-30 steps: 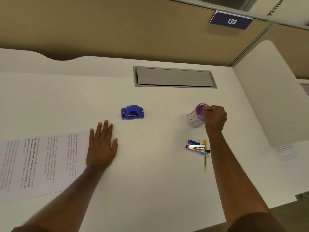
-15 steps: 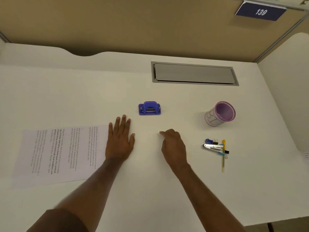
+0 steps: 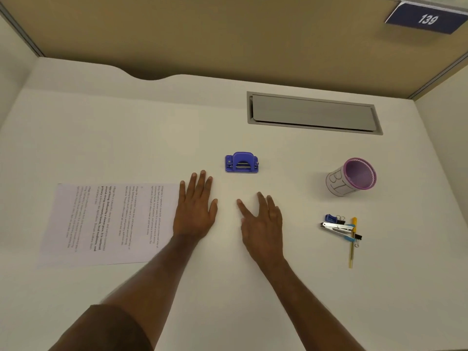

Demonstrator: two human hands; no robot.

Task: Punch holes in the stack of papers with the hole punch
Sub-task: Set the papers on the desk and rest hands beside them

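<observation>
A small blue hole punch sits on the white desk, just beyond my fingertips. The printed papers lie flat at the left, text running sideways. My left hand rests palm down with fingers spread, its edge at the right border of the papers. My right hand lies palm down beside it, fingers apart, holding nothing. Both hands are short of the punch and apart from it.
A purple mesh pen cup stands at the right. Nearer lie a stapler, binder clips and a yellow pen. A grey cable hatch is set into the desk at the back. Partition walls close the back and sides.
My right hand left the pen cup, came to the middle of the desk and opened flat beside my left hand. My left hand stayed by the papers.
</observation>
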